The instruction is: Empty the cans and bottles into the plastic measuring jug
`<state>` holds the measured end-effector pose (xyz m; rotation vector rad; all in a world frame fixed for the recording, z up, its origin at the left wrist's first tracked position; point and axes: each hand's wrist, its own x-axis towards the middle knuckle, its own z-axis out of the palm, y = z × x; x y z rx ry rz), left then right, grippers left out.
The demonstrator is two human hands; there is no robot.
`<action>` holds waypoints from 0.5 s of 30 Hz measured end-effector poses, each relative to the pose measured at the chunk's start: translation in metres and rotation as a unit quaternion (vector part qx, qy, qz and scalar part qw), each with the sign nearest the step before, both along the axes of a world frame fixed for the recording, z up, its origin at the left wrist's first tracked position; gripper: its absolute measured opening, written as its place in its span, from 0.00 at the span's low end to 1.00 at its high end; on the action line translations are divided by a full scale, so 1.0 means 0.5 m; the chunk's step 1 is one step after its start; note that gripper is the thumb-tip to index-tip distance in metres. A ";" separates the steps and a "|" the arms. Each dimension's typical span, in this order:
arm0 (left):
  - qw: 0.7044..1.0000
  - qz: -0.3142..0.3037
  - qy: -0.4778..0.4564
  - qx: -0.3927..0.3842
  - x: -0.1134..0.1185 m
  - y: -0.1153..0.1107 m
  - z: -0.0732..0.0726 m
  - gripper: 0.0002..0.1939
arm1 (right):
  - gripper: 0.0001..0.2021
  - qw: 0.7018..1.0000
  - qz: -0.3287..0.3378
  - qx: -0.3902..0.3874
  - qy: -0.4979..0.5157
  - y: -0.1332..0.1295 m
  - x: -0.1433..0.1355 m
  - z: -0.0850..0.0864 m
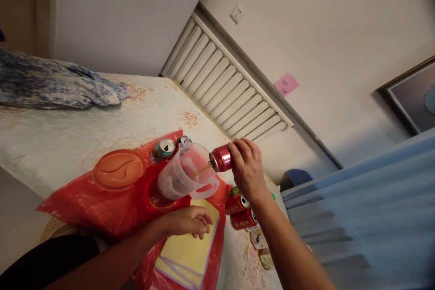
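A red can (221,158) is held tipped on its side over the mouth of a clear plastic jug (183,176), and a thin amber stream is seen running from its opening into the jug. The can is judged light and growing lighter as it empties; its thin metal wall would dent under a hard squeeze, and its smooth painted skin may be slippery if wet. It is best taken round the middle of the body, where it is gripped now.

The right hand (247,170) is closed round the rear half of the can, fingers wrapped over the top and thumb below. The left hand (190,221) is loosely curled and holds nothing; it rests near a yellow pad (190,253), just below the jug and apart from it.

The jug stands on a red plastic bag (102,204) spread over the surface (50,145); it looks stiff yet light, easily tipped, with a handle on the near side. An orange lid (118,170) lies beside it, a green can (165,148) behind it, and two more red cans (239,210) lie under the right wrist.
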<state>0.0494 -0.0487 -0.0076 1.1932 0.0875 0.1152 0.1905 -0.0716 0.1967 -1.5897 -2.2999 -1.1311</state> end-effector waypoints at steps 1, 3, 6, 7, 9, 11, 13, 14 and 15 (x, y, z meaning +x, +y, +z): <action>1.000 -0.003 -0.001 0.001 0.000 0.000 -0.002 0.18 | 0.24 1.000 -0.001 -0.002 0.001 0.000 0.000 0.000; 1.000 -0.004 -0.002 0.006 0.000 0.002 -0.003 0.19 | 0.24 1.000 -0.002 -0.005 0.001 0.000 -0.002 0.001; 1.000 -0.004 -0.003 0.006 0.000 0.003 -0.001 0.18 | 0.24 1.000 0.002 -0.008 -0.002 0.000 -0.005 0.002; 1.000 -0.003 -0.001 0.004 0.000 0.003 0.001 0.18 | 0.24 1.000 0.002 -0.008 -0.003 0.000 -0.006 0.001; 1.000 -0.005 0.005 0.001 -0.001 0.003 0.006 0.17 | 0.24 1.000 0.003 -0.008 -0.006 0.001 -0.005 -0.002; 1.000 -0.006 0.005 0.003 -0.005 0.003 0.011 0.17 | 0.24 1.000 0.008 -0.003 -0.010 0.002 -0.002 -0.006; 1.000 -0.005 0.001 0.005 -0.009 0.003 0.017 0.17 | 0.25 1.000 0.015 0.002 -0.010 0.005 0.002 -0.012; 1.000 -0.002 0.000 0.007 -0.011 0.003 0.019 0.17 | 0.25 1.000 0.018 0.003 -0.007 0.006 0.003 -0.015; 1.000 -0.001 0.000 0.008 -0.013 0.003 0.020 0.17 | 0.25 1.000 0.020 0.002 0.000 0.008 0.005 -0.018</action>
